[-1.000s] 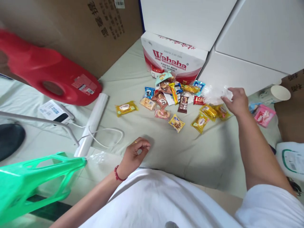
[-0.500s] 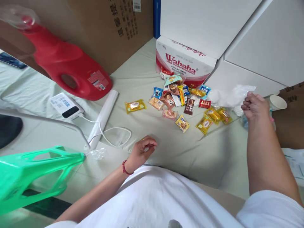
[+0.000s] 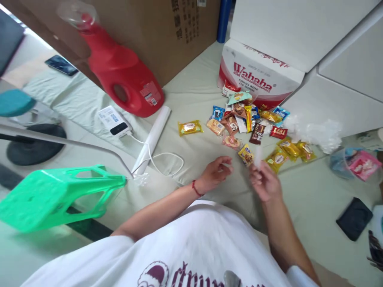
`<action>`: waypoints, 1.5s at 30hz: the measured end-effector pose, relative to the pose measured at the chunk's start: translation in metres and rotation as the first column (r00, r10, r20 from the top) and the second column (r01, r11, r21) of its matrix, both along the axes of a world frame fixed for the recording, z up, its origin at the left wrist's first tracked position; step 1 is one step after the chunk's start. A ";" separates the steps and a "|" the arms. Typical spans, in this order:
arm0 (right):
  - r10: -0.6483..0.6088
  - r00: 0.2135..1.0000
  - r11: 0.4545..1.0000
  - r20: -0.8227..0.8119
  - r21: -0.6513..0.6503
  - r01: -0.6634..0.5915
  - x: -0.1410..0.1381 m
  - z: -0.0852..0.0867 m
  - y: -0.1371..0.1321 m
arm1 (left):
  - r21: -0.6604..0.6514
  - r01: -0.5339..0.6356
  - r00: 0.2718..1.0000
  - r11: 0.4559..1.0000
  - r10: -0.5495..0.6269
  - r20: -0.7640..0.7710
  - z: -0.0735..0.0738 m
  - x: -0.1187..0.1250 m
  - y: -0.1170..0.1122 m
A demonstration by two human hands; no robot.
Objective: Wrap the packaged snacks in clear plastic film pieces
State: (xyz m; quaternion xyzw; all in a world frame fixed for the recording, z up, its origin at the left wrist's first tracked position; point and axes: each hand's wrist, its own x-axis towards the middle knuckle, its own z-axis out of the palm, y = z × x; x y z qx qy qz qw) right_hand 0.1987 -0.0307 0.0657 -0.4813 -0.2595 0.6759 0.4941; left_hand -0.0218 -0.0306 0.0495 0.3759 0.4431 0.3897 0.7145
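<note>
My right hand (image 3: 265,181) is closed on a thin piece of whitish clear plastic (image 3: 257,155), which sticks up from the fingers; blur hides its exact shape. Beside it, my left hand (image 3: 216,174) has loosely curled fingers set apart, with nothing visible in them. Just beyond both hands lies a yellow cookie packet (image 3: 246,154). Behind it is a heap of small wrapped snacks, among them a brown cocoa packet (image 3: 257,133) and a red packet (image 3: 278,132). Several yellow-wrapped snacks (image 3: 277,158) lie to the right, and a single yellow-wrapped snack (image 3: 190,127) is off to the left.
A Wahaha carton (image 3: 254,77) stands behind the snacks, with crumpled clear plastic (image 3: 320,131) at its right. On the left are a red jug (image 3: 119,71), a white power bank (image 3: 115,121) with its cable, and a green stool (image 3: 54,195). A black pouch (image 3: 354,219) lies right.
My right hand has moved left from the crumpled plastic to near my left hand, bringing a piece of plastic along. The camera view has shifted; the snacks keep their arrangement.
</note>
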 end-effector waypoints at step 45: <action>-0.118 0.913 0.989 0.390 0.124 0.075 -0.035 -0.020 -0.033 | 0.056 -0.203 0.965 0.978 0.210 -0.157 -0.009 -0.012 -0.007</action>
